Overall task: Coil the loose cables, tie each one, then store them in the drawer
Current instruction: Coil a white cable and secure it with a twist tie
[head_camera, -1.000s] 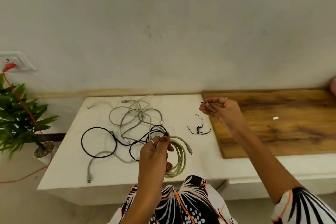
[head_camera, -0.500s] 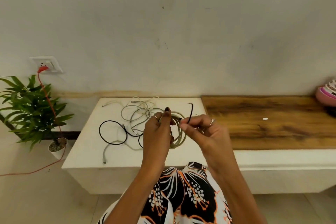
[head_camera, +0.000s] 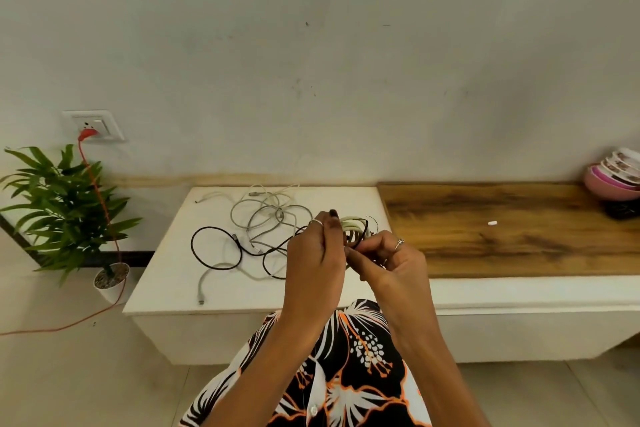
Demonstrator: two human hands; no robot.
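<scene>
My left hand [head_camera: 317, 250] grips a coiled pale green cable [head_camera: 352, 225] and holds it up above the white cabinet top [head_camera: 166, 274]. My right hand [head_camera: 388, 260] pinches a thin black tie [head_camera: 364, 231] that loops around the coil. A loose black cable [head_camera: 214, 248] lies in loops on the cabinet to the left of my hands. Behind it sits a tangle of grey and white cables [head_camera: 266, 210]. No drawer shows from here.
A wooden board [head_camera: 502, 229] covers the counter to the right, with a small white piece [head_camera: 492, 223] on it. Stacked bowls [head_camera: 614, 177] stand at the far right. A potted plant [head_camera: 65, 204] and an orange cord [head_camera: 100, 204] from a wall socket [head_camera: 93, 125] are at the left.
My right hand brought the black tie from the board's edge over to the coil. Both hands have closed together, and the tie now wraps around the coil.
</scene>
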